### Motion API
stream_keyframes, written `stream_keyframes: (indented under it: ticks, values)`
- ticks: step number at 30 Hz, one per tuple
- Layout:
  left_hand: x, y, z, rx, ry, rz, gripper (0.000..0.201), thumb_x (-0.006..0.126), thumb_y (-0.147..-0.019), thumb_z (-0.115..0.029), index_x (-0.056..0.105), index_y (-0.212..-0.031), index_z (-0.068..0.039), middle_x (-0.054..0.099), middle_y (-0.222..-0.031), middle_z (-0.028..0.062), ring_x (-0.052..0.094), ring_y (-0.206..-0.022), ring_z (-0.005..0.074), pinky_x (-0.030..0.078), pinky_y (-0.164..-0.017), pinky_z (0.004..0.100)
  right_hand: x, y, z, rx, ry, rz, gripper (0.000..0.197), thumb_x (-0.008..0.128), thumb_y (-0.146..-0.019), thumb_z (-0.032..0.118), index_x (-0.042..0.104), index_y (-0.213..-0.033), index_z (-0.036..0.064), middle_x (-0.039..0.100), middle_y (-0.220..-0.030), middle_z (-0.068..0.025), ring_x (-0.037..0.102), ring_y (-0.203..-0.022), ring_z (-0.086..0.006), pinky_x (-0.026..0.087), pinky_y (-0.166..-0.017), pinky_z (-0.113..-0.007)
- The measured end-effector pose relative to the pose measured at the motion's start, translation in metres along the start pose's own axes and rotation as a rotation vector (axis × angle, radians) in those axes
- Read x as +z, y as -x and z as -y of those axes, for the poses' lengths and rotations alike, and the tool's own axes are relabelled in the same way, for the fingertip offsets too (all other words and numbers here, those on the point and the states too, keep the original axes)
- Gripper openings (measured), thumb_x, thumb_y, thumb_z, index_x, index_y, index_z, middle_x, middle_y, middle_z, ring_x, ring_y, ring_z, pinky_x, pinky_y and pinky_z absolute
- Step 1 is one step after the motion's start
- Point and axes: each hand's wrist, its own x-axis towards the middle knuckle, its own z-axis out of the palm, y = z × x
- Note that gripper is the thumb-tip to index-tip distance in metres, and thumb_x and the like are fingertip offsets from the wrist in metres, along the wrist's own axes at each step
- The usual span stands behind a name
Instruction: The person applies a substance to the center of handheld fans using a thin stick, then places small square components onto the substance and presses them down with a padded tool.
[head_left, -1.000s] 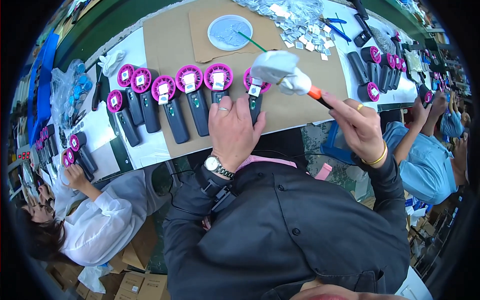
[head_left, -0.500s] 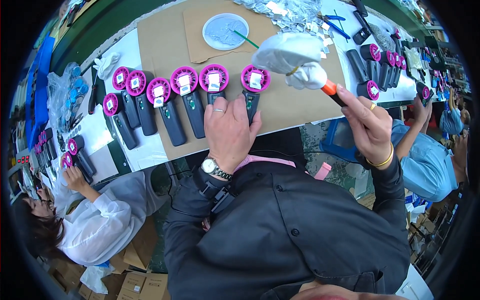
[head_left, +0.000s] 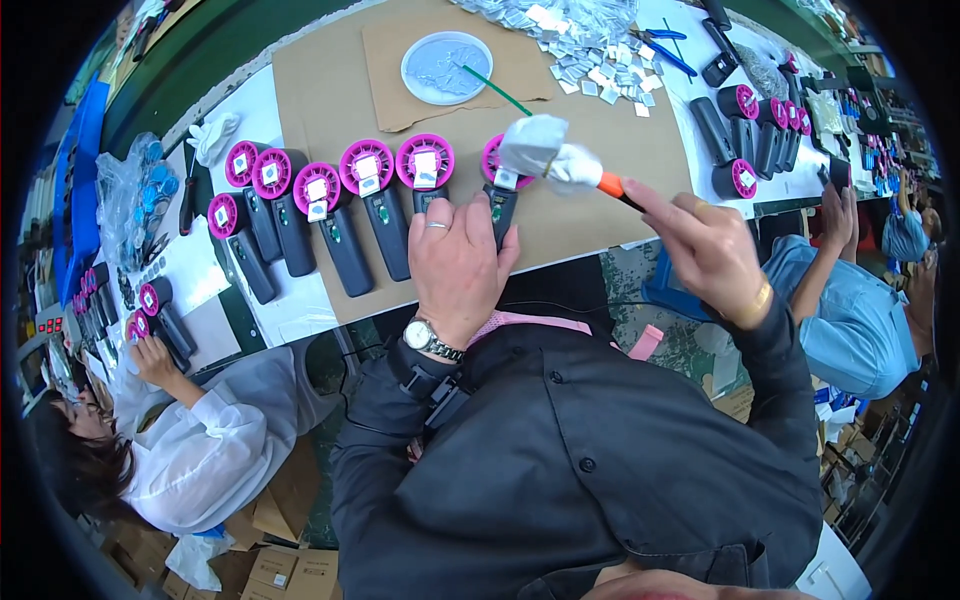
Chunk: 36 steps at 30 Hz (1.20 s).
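Observation:
My right hand (head_left: 712, 250) is closed round the orange-and-black handle of a mallet (head_left: 610, 186), its head wrapped in white cloth. That padded head is over the rightmost handheld fan (head_left: 503, 212), covering part of its magenta front and the white square piece on it. My left hand (head_left: 455, 255) lies palm down at this fan, its dark handle between thumb and fingers. Left of it, another handheld fan (head_left: 425, 162) has its handle partly hidden by my left hand. Several more fans with magenta grilles, such as this handheld fan (head_left: 366, 168), lie in a row, small white squares on their fronts.
A white dish (head_left: 447, 68) of clear gel with a green stick stands on cardboard (head_left: 385, 85) at the back. Small square pieces (head_left: 605, 75) lie piled beside blue pliers (head_left: 668, 48). More fans (head_left: 742, 130) lie on the right. Co-workers sit on both sides.
My right hand has brought the cloth-wrapped mallet down and left, onto or just over the rightmost fan's head. My left hand stays where it was.

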Motion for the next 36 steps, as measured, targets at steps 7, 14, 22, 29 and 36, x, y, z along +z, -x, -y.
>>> stream_keyframes:
  ticks: [7,14,22,29,36]
  values:
    - [0.0,0.001,0.001,-0.006,0.007,0.003,0.048,0.087,-0.086,-0.026,0.069,-0.121,0.001,0.067,-0.089,0.0095,0.059,-0.092,0.0291,0.044,-0.078,0.0445,-0.011,0.001,0.001,-0.011,-0.179,-0.099,0.052,0.072,-0.096,-0.012,0.073,-0.147,0.0019,0.058,-0.074,-0.0108,0.052,-0.059,-0.0211,0.04,-0.057,-0.036]
    - [0.0,0.001,0.002,-0.01,0.011,0.01,0.047,0.086,-0.086,-0.027,0.069,-0.121,0.001,0.066,-0.089,0.009,0.059,-0.091,0.0291,0.044,-0.078,0.0444,-0.029,0.0,0.01,-0.027,-0.109,-0.135,0.053,0.072,-0.095,-0.012,0.073,-0.146,0.0019,0.057,-0.073,-0.0105,0.052,-0.058,-0.021,0.04,-0.056,-0.036]
    - [-0.007,0.001,0.004,-0.02,0.034,-0.029,0.042,0.087,-0.089,-0.028,0.071,-0.117,-0.002,0.066,-0.089,0.0076,0.059,-0.09,0.0285,0.043,-0.077,0.0444,-0.007,-0.005,0.004,-0.046,-0.082,-0.027,0.055,0.073,-0.096,-0.013,0.072,-0.148,0.0039,0.057,-0.074,-0.0107,0.051,-0.059,-0.021,0.041,-0.057,-0.036]
    - [-0.028,0.016,0.021,-0.161,-0.084,-0.141,0.038,0.09,-0.089,-0.032,0.074,-0.111,-0.006,0.066,-0.091,0.0059,0.062,-0.091,0.027,0.042,-0.077,0.0435,0.01,-0.038,0.016,-0.03,-0.331,-0.132,0.056,0.075,-0.095,-0.01,0.074,-0.148,0.0077,0.057,-0.073,-0.0114,0.055,-0.061,-0.0241,0.044,-0.059,-0.039]
    - [-0.024,0.016,0.025,-0.185,-0.123,-0.219,0.034,0.09,-0.089,-0.03,0.074,-0.109,-0.006,0.067,-0.097,0.005,0.063,-0.093,0.0268,0.041,-0.08,0.0428,0.02,-0.06,0.019,-0.135,-0.132,0.008,0.057,0.076,-0.095,-0.008,0.074,-0.149,0.0102,0.055,-0.071,-0.0119,0.057,-0.06,-0.0252,0.044,-0.058,-0.04]
